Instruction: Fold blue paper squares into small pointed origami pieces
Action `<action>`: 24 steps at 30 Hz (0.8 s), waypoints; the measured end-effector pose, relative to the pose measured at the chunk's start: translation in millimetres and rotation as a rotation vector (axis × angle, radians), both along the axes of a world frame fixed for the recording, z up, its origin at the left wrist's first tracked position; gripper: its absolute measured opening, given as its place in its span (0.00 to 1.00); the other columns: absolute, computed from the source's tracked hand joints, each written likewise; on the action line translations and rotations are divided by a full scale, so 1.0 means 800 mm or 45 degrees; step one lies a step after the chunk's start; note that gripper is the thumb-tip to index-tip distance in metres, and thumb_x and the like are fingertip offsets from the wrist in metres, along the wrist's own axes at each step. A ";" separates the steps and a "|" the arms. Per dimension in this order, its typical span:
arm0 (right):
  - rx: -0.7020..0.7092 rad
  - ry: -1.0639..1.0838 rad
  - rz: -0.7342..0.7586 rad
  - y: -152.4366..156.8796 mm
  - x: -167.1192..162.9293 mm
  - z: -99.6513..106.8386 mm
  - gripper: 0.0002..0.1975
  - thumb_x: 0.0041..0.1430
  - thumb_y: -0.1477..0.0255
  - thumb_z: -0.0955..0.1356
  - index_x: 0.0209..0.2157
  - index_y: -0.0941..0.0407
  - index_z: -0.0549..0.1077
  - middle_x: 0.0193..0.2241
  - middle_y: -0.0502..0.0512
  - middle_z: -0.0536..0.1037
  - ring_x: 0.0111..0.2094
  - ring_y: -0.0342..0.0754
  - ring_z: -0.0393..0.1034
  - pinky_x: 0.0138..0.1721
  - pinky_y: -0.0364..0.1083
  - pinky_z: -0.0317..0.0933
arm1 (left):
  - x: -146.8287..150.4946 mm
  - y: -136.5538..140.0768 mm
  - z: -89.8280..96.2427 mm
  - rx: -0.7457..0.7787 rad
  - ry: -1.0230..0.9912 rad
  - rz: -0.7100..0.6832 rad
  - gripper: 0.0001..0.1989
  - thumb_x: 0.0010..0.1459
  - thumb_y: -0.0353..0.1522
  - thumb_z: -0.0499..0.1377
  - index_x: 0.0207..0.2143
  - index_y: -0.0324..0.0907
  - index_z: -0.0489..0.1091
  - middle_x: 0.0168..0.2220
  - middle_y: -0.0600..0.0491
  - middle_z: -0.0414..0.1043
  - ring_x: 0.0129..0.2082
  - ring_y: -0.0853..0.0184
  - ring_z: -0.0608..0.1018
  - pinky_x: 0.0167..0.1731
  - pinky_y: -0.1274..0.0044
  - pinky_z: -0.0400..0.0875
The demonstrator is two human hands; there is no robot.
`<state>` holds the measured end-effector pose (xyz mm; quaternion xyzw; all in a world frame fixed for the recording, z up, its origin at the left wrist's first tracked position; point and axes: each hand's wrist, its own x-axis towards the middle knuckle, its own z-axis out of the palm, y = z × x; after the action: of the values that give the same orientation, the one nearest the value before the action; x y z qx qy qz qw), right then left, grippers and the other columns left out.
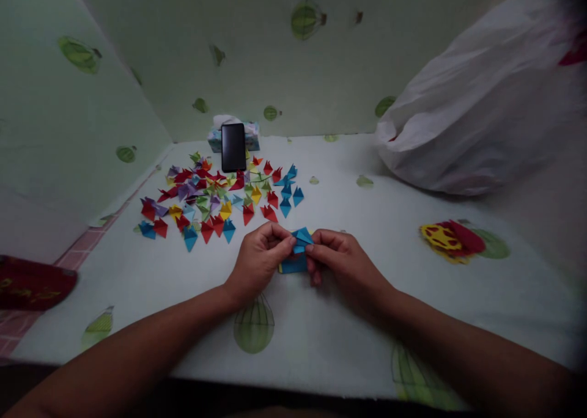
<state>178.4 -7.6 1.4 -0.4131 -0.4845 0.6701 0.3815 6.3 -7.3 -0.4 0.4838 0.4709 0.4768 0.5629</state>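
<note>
Blue paper, one folded piece (302, 239): pinched at its left side by the left hand (257, 258) and at its right by the right hand (343, 254), thumbs uppermost, hands close together with the piece between them.
Blue flat paper (293, 265), yellow at one edge: just below the folded piece.
Origami pieces (225, 210), pointed, many, red, blue, yellow, green and purple: scattered beyond the left hand.
Smartphone (233, 148), black, screen dark: upright before a patterned tissue box (252, 137).
Cut-outs (441, 237), yellow and red: well right of the right hand.
Plastic bag (468, 106), white, bulging: behind them.
Red item (36, 282), gold markings illegible: far left.
Table cover (339, 351): white, green hot-air-balloon print.
</note>
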 end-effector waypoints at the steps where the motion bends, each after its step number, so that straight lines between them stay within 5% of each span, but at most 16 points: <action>1: -0.024 0.027 -0.001 0.000 0.000 0.000 0.12 0.56 0.68 0.70 0.23 0.56 0.68 0.18 0.47 0.73 0.16 0.40 0.66 0.23 0.42 0.61 | 0.000 0.000 -0.001 -0.004 -0.036 -0.018 0.12 0.52 0.36 0.68 0.31 0.39 0.70 0.27 0.56 0.73 0.27 0.72 0.76 0.31 0.79 0.73; 8: -0.086 0.155 -0.019 0.001 0.000 -0.005 0.11 0.56 0.71 0.69 0.21 0.56 0.68 0.17 0.46 0.72 0.15 0.40 0.64 0.22 0.43 0.63 | -0.001 0.002 -0.003 -0.014 -0.159 -0.021 0.17 0.49 0.33 0.70 0.38 0.40 0.68 0.31 0.56 0.73 0.30 0.71 0.78 0.34 0.78 0.75; 14: -0.032 -0.009 -0.027 -0.001 0.000 -0.001 0.10 0.54 0.73 0.68 0.21 0.55 0.66 0.14 0.45 0.69 0.14 0.39 0.61 0.19 0.41 0.56 | -0.002 0.001 0.001 0.000 -0.086 -0.102 0.16 0.53 0.34 0.68 0.41 0.40 0.67 0.29 0.57 0.74 0.26 0.73 0.77 0.30 0.80 0.72; 24: 0.033 -0.012 0.099 0.002 0.002 -0.004 0.13 0.58 0.63 0.70 0.26 0.56 0.68 0.19 0.47 0.73 0.17 0.39 0.65 0.22 0.41 0.59 | -0.001 0.002 0.000 0.119 -0.041 -0.031 0.12 0.53 0.30 0.67 0.37 0.41 0.66 0.28 0.59 0.71 0.28 0.74 0.75 0.31 0.82 0.70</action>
<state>179.7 -5.8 -1.7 -0.3922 -0.5104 0.6762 0.3584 5.3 -5.5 -0.5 0.5075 0.4332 0.4992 0.5528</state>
